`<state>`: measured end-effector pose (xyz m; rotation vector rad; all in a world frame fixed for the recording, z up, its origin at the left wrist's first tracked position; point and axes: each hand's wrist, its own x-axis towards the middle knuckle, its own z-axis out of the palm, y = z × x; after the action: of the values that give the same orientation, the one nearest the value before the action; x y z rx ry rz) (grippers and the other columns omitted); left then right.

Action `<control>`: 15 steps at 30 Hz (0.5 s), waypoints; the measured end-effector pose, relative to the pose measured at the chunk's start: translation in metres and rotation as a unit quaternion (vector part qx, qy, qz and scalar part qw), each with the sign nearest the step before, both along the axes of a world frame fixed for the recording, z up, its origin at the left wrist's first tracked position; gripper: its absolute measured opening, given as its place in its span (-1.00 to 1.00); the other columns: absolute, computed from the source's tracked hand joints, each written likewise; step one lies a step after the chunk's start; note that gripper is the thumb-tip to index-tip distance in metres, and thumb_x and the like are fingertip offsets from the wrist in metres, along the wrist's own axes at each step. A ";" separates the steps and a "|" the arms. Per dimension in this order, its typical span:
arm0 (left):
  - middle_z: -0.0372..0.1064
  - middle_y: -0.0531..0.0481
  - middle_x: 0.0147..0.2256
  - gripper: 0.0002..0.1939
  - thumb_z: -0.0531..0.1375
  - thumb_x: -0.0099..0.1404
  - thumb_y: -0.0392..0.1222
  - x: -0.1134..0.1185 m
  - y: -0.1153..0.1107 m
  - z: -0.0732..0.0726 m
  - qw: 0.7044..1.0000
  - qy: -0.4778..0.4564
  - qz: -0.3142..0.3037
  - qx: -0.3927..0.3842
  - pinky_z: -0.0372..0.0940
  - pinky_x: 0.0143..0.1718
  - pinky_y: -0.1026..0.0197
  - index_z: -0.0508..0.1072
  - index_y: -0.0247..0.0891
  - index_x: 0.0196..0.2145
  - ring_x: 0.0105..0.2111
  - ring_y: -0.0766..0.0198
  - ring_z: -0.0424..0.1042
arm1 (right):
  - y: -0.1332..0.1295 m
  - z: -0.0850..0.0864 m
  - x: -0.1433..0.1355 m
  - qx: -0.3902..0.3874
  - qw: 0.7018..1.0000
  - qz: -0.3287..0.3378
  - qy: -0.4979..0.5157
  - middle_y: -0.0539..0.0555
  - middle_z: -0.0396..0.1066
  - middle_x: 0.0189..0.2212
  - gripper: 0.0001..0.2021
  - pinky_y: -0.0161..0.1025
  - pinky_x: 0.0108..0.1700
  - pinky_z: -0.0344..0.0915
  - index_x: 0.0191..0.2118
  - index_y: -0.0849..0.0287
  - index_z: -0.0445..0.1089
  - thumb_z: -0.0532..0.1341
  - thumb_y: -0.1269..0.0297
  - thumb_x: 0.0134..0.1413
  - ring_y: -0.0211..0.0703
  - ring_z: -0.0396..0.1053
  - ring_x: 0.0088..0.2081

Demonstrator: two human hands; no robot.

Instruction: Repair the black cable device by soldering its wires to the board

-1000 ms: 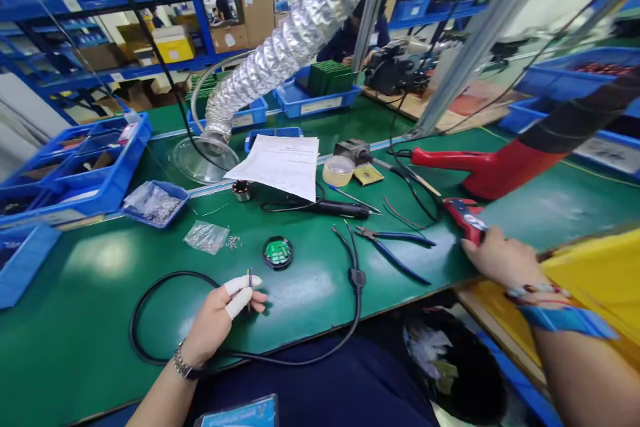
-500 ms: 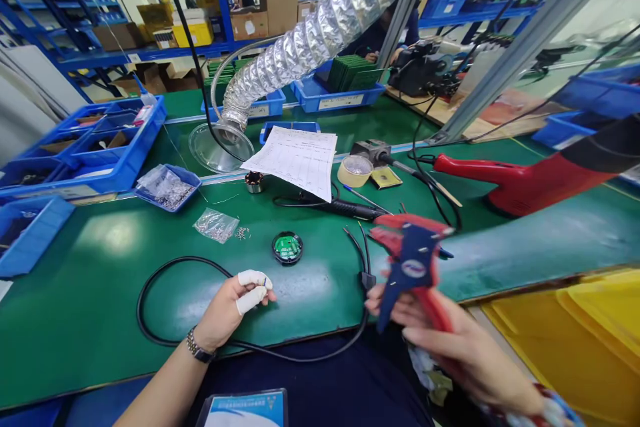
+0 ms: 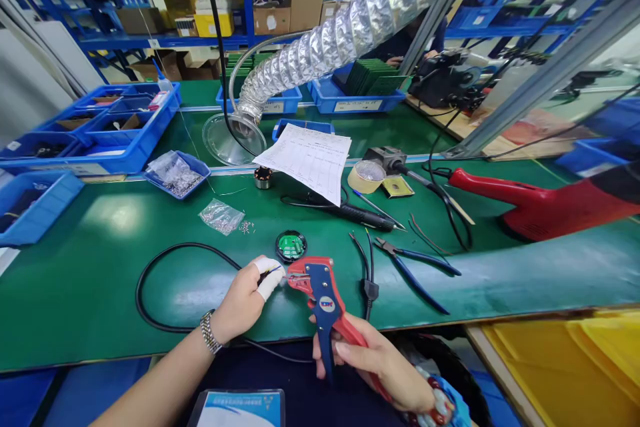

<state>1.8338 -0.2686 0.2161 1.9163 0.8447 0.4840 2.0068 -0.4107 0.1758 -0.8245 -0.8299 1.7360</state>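
ok so the left hand (image 3: 245,297) is pinching some thin wires (image 3: 273,271) over the counter (image 3: 115,297), right hand (image 3: 377,352) is wrapped round red-and-blue strippers (image 3: 320,290), business end right by those wires. Round green board (image 3: 291,246) sits just behind.

- Left hand (image 3: 246,299): white finger cots (image 3: 271,285), close-fitting, on thumb and index finger.
- Left forearm (image 3: 160,373): wristwatch (image 3: 209,332) with segmented metal-link band, silver and gold-toned.
- Right hand (image 3: 383,361): bead bracelet (image 3: 439,401) at wrist, rounded red-brown and pale beads; bright blue band (image 3: 458,405) adjacent.
- Torso: dark navy garment (image 3: 313,397).
- Badge holder (image 3: 195,409): dark border, blue-and-white card (image 3: 245,408), printed line along far edge.
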 end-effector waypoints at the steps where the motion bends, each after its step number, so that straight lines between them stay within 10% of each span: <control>1: 0.23 0.05 -0.40 -0.79 0.00 0.33 -0.12 0.001 -0.001 0.001 1.000 0.006 0.000 0.009 0.13 -0.29 0.28 0.34 -0.27 -0.36 -0.37 0.31 0.21 | 0.000 -0.002 -0.001 -0.003 1.000 -0.006 0.009 0.10 0.36 -0.36 -0.73 -0.23 -0.30 0.16 -0.15 0.25 0.26 0.18 0.22 0.06 -0.16 0.38 -0.38; 15: 0.25 0.05 -0.40 -0.78 -0.02 0.34 -0.14 0.000 -0.003 0.007 0.999 0.030 0.001 0.043 0.14 -0.30 0.30 0.32 -0.27 -0.38 -0.38 0.31 0.22 | 0.003 -0.003 -0.006 -0.005 0.999 -0.010 0.030 0.07 0.36 -0.43 -0.65 -0.26 -0.37 0.11 -0.12 0.28 0.21 0.21 0.21 0.01 -0.22 0.34 -0.48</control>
<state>1.8334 -0.2719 0.2226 2.0166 0.8778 0.4727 2.0007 -0.4072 0.1730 -0.7806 -0.7703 1.7412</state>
